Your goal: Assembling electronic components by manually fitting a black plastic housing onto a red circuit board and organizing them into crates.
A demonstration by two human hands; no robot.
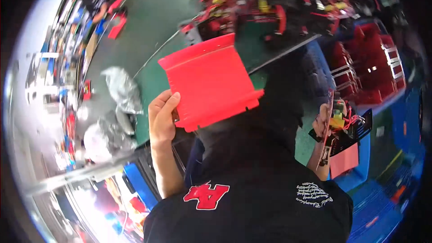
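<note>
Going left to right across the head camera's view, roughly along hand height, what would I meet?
Small red object → clear plastic bag → left hand → bent red panel → right hand.

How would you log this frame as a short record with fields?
Left hand: gripping a bent red panel at its edge
Right hand: holding a wired assembly
Left side: plastic bags
Top: blurred heap of red and black parts
Right side: blue crate holding red parts
Upper left: another person
</note>
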